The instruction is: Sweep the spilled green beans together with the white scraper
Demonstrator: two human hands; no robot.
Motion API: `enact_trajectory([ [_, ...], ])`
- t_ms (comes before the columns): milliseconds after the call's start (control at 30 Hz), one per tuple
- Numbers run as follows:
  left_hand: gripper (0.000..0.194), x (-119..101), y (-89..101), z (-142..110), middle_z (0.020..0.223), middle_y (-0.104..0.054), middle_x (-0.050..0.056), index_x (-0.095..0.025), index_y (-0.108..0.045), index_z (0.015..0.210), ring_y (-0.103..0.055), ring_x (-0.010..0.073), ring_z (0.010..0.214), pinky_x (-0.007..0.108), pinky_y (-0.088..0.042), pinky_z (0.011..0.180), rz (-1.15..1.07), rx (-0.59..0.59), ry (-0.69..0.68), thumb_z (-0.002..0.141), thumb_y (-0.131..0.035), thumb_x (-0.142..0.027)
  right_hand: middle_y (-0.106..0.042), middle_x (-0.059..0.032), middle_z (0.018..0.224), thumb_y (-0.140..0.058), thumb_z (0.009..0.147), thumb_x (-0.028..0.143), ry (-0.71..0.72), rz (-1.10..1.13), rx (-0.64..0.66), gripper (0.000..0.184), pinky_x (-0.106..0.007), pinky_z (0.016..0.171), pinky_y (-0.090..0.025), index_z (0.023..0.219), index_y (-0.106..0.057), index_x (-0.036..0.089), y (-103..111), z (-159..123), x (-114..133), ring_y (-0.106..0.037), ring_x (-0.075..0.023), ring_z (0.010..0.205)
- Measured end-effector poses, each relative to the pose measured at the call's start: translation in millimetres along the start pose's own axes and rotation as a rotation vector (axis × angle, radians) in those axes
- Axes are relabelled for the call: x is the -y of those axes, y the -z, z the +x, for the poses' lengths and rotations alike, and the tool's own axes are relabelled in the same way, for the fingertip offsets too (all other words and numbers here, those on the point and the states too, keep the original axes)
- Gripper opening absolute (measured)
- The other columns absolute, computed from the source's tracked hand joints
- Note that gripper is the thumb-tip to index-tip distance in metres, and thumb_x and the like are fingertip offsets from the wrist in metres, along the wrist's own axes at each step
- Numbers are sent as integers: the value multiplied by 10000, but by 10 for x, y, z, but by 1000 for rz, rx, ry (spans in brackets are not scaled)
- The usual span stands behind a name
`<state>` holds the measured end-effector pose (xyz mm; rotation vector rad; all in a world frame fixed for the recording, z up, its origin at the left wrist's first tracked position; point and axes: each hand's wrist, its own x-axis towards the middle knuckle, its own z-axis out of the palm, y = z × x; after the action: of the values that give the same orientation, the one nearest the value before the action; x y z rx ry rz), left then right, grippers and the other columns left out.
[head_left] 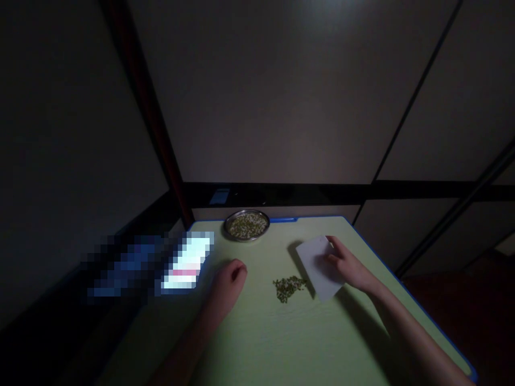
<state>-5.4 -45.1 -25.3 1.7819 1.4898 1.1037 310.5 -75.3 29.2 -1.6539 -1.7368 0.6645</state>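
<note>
My right hand (349, 265) grips a white card (319, 268) by its right side, with the thumb on the face toward me. The card is tilted above the table, its lower left edge close to a small pile of greenish seeds (287, 288); whether it touches the table I cannot tell. My left hand (230, 281) is curled into a loose fist at the left of the pile, apart from it, with nothing showing in it. Farther back stands a round metal dish (247, 239) holding many green and whitish seeds, too small to name their kind.
The light green table (277, 348) has a blue rim. A bright, pixelated screen-like patch (188, 262) lies at its left side. Behind the table's far edge rise pale panels (261, 107) with a dark glossy band. A blue strip (284, 220) runs beside the dish.
</note>
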Motion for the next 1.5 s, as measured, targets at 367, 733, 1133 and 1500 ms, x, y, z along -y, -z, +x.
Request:
enact_trajectory([
  [367, 209, 19, 89, -89, 512, -408, -58, -205, -505, 664, -403, 113, 485, 223, -312, 470, -59, -80, 46, 772, -458, -377, -557, -163, 1271, -475, 782, 225, -7, -43, 50, 618, -369, 970, -391, 1375, -339, 112, -194, 57, -45, -549, -243, 1119],
  [733, 225, 17, 84, -79, 521, -420, -56, -205, -493, 633, -418, 119, 507, 229, -324, 496, -39, -83, 39, 783, -456, -368, -558, -160, 1305, -526, 745, 183, 115, -88, 137, 683, -377, 1002, -382, 1409, -385, 99, -217, 147, 53, -542, -261, 1150],
  [1133, 208, -29, 88, -90, 534, -426, -49, -206, -490, 631, -430, 128, 536, 237, -334, 516, -29, -82, 43, 765, -450, -358, -558, -151, 1308, -520, 742, 183, 73, -28, 104, 636, -375, 999, -399, 1364, -431, 87, -116, 168, -86, -551, -252, 1144],
  [1500, 188, 21, 71, -75, 535, -421, -51, -209, -484, 639, -422, 126, 530, 228, -320, 495, -53, -71, 42, 764, -451, -346, -558, -160, 1297, -501, 736, 199, 19, -34, -1, 636, -366, 976, -418, 1358, -426, 85, 124, 199, -67, -572, -247, 1102],
])
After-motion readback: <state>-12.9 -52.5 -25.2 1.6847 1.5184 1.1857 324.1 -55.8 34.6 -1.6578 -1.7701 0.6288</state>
